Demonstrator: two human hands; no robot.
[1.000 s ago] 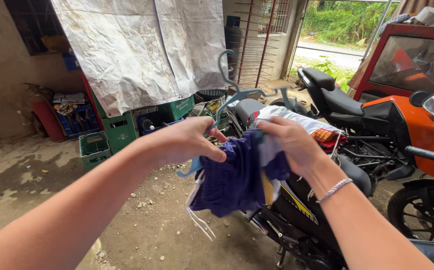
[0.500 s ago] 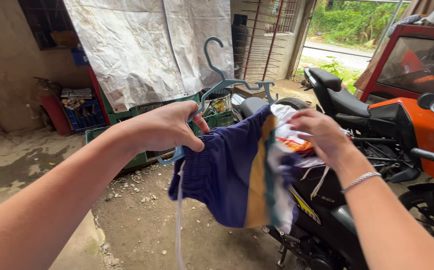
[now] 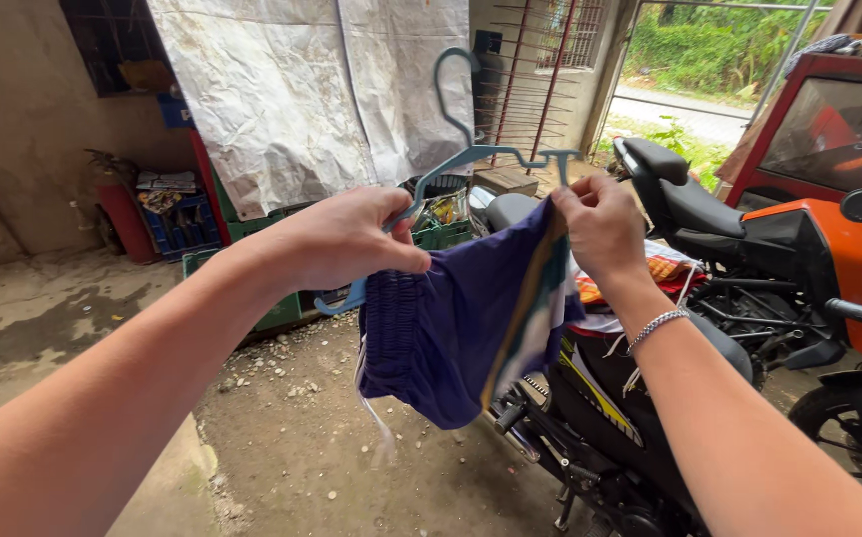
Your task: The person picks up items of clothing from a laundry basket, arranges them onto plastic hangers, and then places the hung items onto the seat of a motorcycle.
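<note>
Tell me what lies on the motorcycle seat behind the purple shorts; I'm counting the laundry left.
Behind the purple shorts, on the motorcycle seat, lies a small heap of clothes: orange patterned and white fabric shows. The shorts and the right hand cover the rest, so the count cannot be told.

hanger (image 3: 471,149): left end hidden behind left hand (image 3: 346,239), right arm partly behind right hand (image 3: 600,229) | purple shorts (image 3: 451,328): waistband edge covered by both hands | drawstring (image 3: 376,428): blurred, end unclear | motorcycle (image 3: 739,288): front wheel and mirror cut by right edge, tank screened by shorts | green crates (image 3: 282,308): largely behind left forearm
</note>
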